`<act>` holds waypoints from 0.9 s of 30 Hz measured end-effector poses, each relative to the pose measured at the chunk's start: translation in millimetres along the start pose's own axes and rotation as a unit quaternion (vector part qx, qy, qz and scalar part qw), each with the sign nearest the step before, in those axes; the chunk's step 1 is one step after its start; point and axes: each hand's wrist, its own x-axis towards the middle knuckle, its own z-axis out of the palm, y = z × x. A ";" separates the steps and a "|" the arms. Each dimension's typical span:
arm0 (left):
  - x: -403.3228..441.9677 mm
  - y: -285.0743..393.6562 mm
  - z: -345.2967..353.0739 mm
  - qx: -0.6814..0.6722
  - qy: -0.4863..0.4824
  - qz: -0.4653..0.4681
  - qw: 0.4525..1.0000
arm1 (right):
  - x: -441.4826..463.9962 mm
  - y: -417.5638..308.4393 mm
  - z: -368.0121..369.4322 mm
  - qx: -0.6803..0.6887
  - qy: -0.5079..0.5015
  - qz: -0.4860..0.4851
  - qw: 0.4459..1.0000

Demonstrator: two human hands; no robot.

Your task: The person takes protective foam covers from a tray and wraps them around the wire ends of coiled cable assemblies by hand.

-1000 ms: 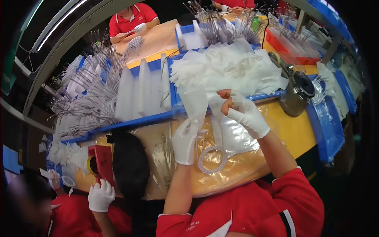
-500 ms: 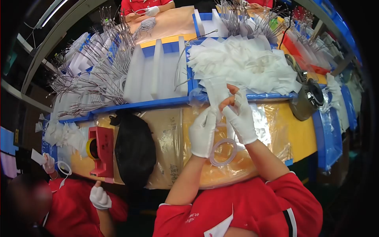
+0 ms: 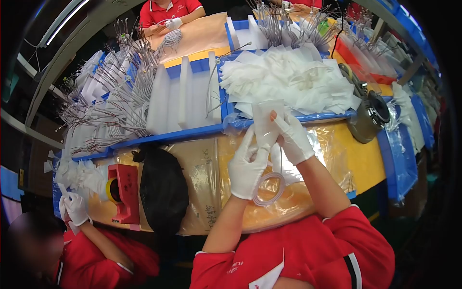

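A small white translucent pouch (image 3: 267, 120) is between my two gloved hands, above the table. My left hand (image 3: 248, 166) pinches its lower left edge. On the other side, the bare fingertips of my right hand (image 3: 292, 137) press against the pouch. A coiled white cable (image 3: 269, 189) hangs just below and between my hands, over clear plastic film on the table. Just beyond my hands, a heap of similar white pouches (image 3: 288, 77) fills a blue tray (image 3: 308, 117).
Blue bins with white dividers (image 3: 185, 96) and bundled grey cables (image 3: 110, 115) stand at the back left. A black bag (image 3: 164, 190) and red tape dispenser (image 3: 126, 192) lie left. A dark canister (image 3: 369, 117) stands right. Co-workers sit at the left and far side.
The pouch has come away from the tray side and now stands flat between my hands. My left fingers have spread a little. The left co-worker's hands have come together.
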 end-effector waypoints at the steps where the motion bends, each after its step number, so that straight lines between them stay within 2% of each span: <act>1: 0.2 1.0 -1.7 0.008 -0.001 -0.002 1.000 | -1.2 0.4 -7.1 -0.039 -0.031 0.017 0.999; 2: 0.1 1.5 -3.3 0.016 -0.002 -0.004 1.000 | -2.7 1.1 -11.4 -0.078 -0.061 0.034 0.995; 5: 4.1 -9.9 -9.6 0.036 -0.053 -0.014 0.998 | -9.8 5.3 -10.1 -0.062 -0.117 0.006 0.991; 8: 6.8 -8.6 -23.0 0.183 -0.141 0.063 0.971 | -16.4 3.3 -11.0 -0.107 -0.148 -0.112 0.977; 9: 6.0 -9.6 -29.9 0.240 -0.191 0.031 0.951 | -22.7 -1.8 -8.3 -0.128 -0.166 -0.192 0.959; 12: 3.8 -13.3 -35.7 0.406 -0.329 -0.107 0.846 | -26.4 -20.9 -9.4 -0.254 -0.207 -0.244 0.913; 13: 2.9 -11.6 -33.2 0.363 -0.331 -0.165 0.855 | -29.3 -24.4 -8.3 -0.285 -0.163 -0.298 0.897; 15: 1.9 -2.1 -28.1 0.276 -0.323 -0.279 0.861 | -40.1 -40.5 -17.6 -0.253 -0.082 -0.296 0.917; 18: 4.1 -0.2 -34.3 0.229 -0.226 -0.167 0.932 | -48.3 -60.1 -52.1 -0.139 -0.015 -0.306 0.942; 22: 4.3 12.9 -35.1 0.082 -0.090 -0.072 0.990 | -38.0 -44.9 -131.5 -0.279 0.099 -0.161 0.942; 23: 4.6 13.9 -36.2 0.071 -0.092 -0.059 0.991 | -31.9 -32.6 -144.1 -0.318 0.116 -0.129 0.932; 27: 9.3 5.8 -36.6 0.089 -0.070 -0.039 0.993 | -22.4 -9.0 -142.3 -0.529 0.157 -0.034 0.833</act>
